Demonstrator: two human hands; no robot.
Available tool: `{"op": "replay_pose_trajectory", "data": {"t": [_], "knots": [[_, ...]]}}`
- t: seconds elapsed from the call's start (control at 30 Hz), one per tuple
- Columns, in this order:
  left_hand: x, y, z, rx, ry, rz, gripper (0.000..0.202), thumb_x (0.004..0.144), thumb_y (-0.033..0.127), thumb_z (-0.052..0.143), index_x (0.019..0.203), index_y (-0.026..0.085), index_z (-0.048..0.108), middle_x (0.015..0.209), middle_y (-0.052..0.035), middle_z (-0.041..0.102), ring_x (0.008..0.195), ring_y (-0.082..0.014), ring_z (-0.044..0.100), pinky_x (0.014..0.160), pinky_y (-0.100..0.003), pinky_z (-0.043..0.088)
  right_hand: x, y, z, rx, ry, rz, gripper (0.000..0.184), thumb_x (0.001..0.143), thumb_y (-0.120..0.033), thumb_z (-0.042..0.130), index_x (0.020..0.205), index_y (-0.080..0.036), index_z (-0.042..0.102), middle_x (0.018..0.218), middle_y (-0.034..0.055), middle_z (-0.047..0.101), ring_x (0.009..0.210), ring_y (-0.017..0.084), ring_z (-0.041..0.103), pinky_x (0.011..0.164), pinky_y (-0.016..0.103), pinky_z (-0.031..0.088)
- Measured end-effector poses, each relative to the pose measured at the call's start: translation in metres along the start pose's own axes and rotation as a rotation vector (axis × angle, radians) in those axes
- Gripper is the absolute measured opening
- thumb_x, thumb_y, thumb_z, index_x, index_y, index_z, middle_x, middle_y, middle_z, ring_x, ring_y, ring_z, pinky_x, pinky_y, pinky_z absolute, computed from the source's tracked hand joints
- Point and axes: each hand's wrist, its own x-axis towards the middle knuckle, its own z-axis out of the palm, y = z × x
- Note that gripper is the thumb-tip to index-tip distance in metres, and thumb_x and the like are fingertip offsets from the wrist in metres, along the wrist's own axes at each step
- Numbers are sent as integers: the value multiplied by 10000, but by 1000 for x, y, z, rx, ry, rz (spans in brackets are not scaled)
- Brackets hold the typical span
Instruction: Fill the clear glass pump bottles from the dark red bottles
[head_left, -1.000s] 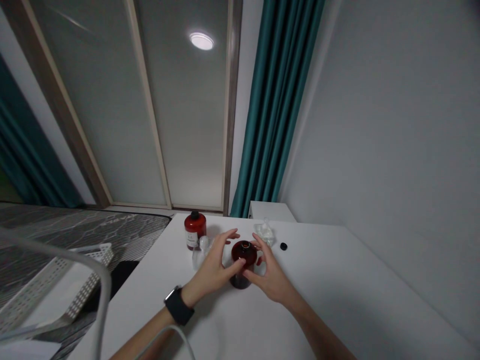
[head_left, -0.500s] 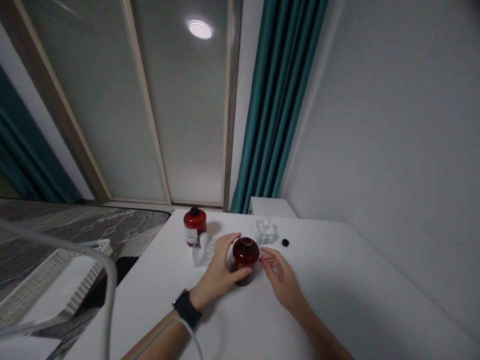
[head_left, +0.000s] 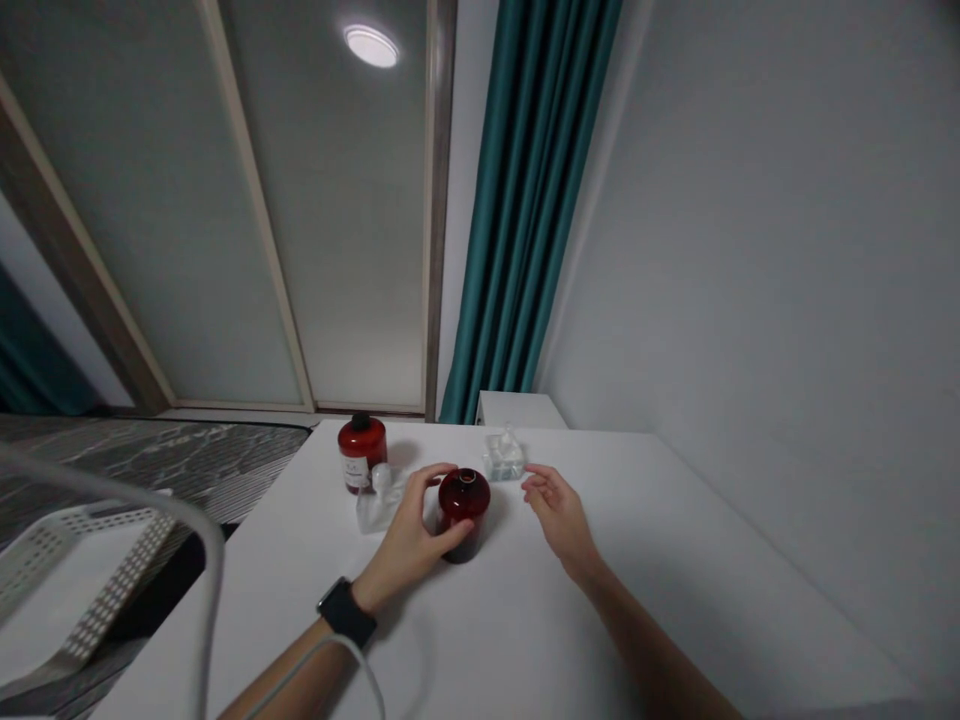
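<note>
- My left fingers (head_left: 451, 539) clasp the uncapped red bottle (head_left: 465, 503) on the desk (head_left: 517, 625), apparently steadying it.
- I can't tell whether my right fingers (head_left: 546, 484) pinch anything.
- Next likely calls for steadiness.

I can't make out a single word from where I stand. The only print I see is on the white label (head_left: 356, 472) of the capped bottle (head_left: 367, 442), left of the open bottle (head_left: 459, 498) and farther back. It carries small dark marks, set in the upper and middle part, too tiny and blurred for me to read as letters or numbers.
</note>
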Motion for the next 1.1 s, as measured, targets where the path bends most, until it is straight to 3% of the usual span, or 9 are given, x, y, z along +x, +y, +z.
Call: {"op": "replay_pose_trajectory", "data": {"t": [0.23,0.53,0.9,1.1], "knots": [[0,-5,-2,29,37,76,506,784,252,720,1242,243,505,1383,-107,492,1291,-296,498,1088,-502,426,33,33,-23,-431,102,-23,332,837,-289,557,1118,-148,663,949,107,620,943,283,567,904,452,438],[-2,-12,-2,71,-2,56,566,815,263,690,1332,254,460,1384,-106,490,1301,-308,483,1117,-523,399,25,60,-14,-762,30,37,298,874,-263,634,1156,-183,687,1075,133,633,1070,319,548,899,418,389],[-3,-9,-4,28,-24,23,535,836,268,673,1327,265,459,1376,-101,492,1272,-291,510,1101,-514,413,25,63,-17,-792,44,-11,158,887,-252,615,1018,-194,681,1028,123,644,1006,319,555,822,408,383],[-2,-10,-3,48,-3,24,540,822,281,686,1319,245,478,1353,-111,521,1251,-299,520,1094,-518,410,18,47,-14,-656,79,-126,120,827,-163,601,939,-202,580,962,94,657,951,302,566,805,410,403]]}}
